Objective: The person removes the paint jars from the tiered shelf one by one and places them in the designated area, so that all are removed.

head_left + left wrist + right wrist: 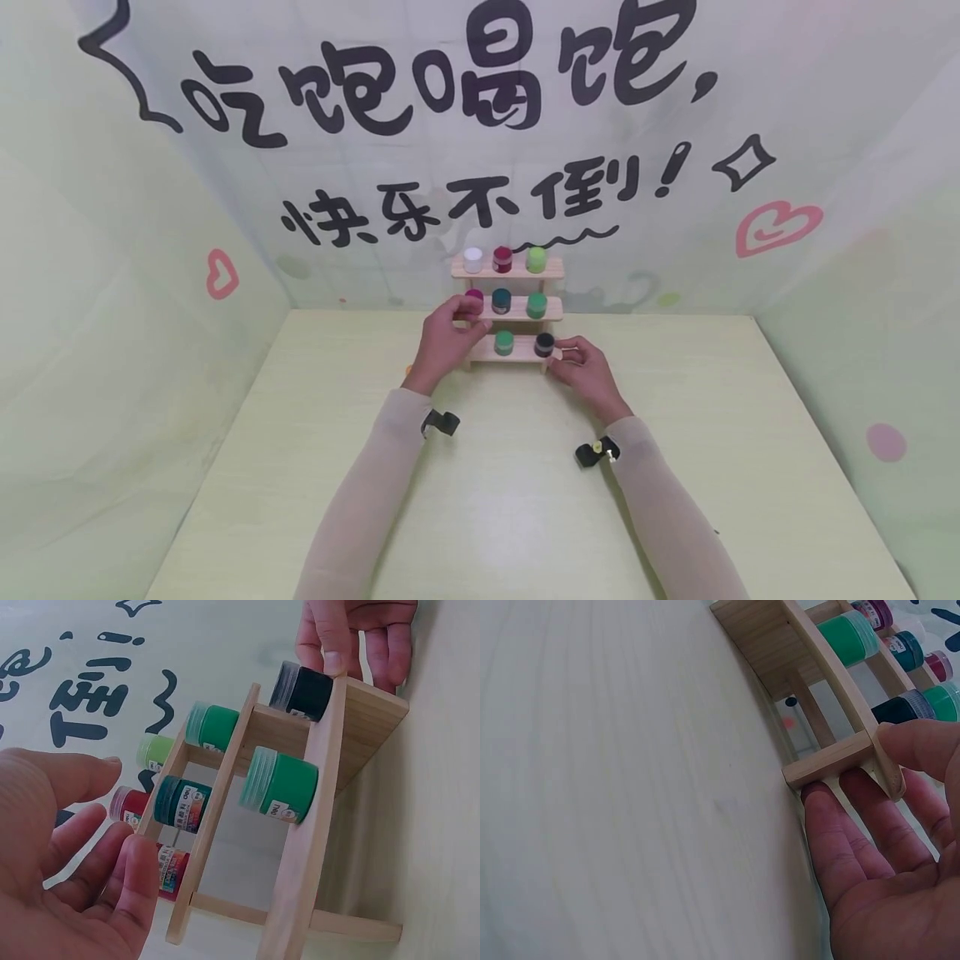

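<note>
A three-tier wooden rack (555,309) stands at the table's back, against the wall. My right hand (588,373) grips the right end of its lowest tier, thumb on top and fingers below, beside a black jar (543,345). At the rack's left side my left hand (448,337) has loosely bent fingers with a gap to the thumb, close to a magenta jar (474,295) that it partly hides. A green jar (279,785) sits on the lowest tier. The middle tier also carries a teal jar (501,301) and a green jar (536,305).
On the top tier stand a white jar (472,260), a dark red jar (502,259) and a light green jar (536,259). Behind the rack hangs a printed cloth (420,275). A small orange thing (408,369) shows by the left wrist on the table (480,517).
</note>
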Available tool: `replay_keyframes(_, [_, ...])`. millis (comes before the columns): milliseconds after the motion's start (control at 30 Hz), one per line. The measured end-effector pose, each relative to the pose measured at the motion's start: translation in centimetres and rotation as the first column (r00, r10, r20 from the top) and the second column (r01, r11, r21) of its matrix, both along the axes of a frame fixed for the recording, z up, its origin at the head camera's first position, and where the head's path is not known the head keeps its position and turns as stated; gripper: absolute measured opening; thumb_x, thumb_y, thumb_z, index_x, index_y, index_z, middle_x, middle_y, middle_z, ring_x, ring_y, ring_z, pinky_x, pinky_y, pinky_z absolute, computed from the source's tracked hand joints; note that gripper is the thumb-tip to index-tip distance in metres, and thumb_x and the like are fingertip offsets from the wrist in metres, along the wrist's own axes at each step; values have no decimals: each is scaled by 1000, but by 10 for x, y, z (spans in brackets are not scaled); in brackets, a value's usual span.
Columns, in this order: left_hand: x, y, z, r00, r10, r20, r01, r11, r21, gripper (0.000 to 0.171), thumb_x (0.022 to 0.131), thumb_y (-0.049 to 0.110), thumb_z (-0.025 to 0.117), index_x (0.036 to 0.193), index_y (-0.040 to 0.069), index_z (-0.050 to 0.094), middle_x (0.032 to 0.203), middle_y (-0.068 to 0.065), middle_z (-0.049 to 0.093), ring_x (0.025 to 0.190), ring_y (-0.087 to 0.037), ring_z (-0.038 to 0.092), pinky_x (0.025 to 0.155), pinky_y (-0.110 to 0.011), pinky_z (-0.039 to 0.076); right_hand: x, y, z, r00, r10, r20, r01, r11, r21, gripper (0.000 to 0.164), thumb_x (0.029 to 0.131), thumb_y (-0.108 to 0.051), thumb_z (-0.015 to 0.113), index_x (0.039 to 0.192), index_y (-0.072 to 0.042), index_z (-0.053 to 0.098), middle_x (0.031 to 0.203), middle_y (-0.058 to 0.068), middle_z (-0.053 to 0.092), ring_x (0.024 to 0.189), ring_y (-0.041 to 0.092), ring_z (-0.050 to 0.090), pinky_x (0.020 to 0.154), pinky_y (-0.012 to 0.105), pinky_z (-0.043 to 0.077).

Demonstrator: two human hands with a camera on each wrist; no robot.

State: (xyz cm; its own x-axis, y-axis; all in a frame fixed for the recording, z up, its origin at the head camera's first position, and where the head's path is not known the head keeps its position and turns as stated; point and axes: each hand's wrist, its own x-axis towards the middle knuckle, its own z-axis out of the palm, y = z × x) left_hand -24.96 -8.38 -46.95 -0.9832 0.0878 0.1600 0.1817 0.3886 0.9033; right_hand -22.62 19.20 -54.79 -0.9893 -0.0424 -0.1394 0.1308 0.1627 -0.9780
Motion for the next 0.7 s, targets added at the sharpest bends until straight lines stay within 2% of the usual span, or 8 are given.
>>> replay_keyframes(233, [7,7,-12,988,-66,141,67,998,-2,42,92,22,82,131,15,69,125,-10,71,113,-23,66,95,-39,61,0,1,1,1000,8,25,-8,1000,-7,48,96,-17,79,138,-5,60,116,15,72,98,13,73,84,22,61])
replay_keyframes(433, [7,12,-24,988,-86,125,93,995,-43,40,92,19,82,130,15,71,119,-6,74,111,-22,71,94,-37,62,2,-2,13,999,13,51,-13,1000,-8,44,96,-9,77,136,-1,60,113,16,72,102,22,74,87,27,63])
replay_keyframes(600, [3,16,-33,985,-116,129,129,987,-100,44,93,21,82,135,15,69,127,-12,72,112,-21,69,96,-34,60,12,-5,32,999,23,26,-23,999,-24,42,95,-7,77,132,1,61,108,13,73,99,19,74,85,26,63])
replay_keyframes(700, [1,19,-35,984,-121,131,136,985,-110,46,93,21,83,136,14,68,130,-13,72,111,-21,68,96,-36,60,13,-6,34,999,28,20,-27,999,-34,42,95,-7,77,132,2,61,107,12,74,99,20,75,84,25,63])
